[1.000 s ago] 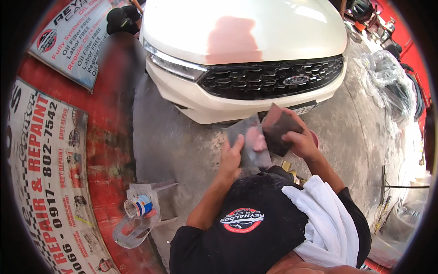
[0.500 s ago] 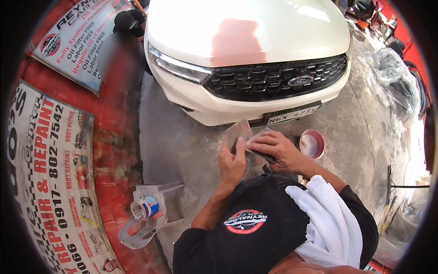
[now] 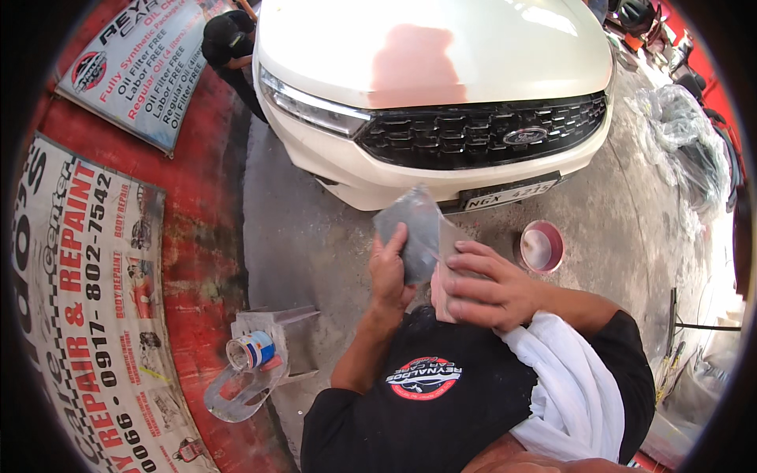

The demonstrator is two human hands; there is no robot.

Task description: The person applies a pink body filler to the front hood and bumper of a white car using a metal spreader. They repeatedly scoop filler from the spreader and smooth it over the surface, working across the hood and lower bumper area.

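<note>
Fingers [image 3: 394, 240] of the left hand [image 3: 387, 272] are clamped on a flat grey plate [image 3: 416, 243]; beside it, a pink-smeared plate [image 3: 441, 277] is gripped by the right hand [image 3: 501, 292]. A pink bowl [image 3: 556, 240] is set before a white car [image 3: 410, 178].

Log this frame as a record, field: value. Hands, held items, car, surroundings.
left hand: holds flat gray plate
right hand: holds flat pink-smeared plate
plate contact: cannot tell
car: white car, front toward wearer, pink patch on hood
floor, right of hands: round pink bowl, pale contents
left side: blue-labelled can on gray stool
wearer: white towel over right shoulder
co-worker: beside car, upper left
</note>
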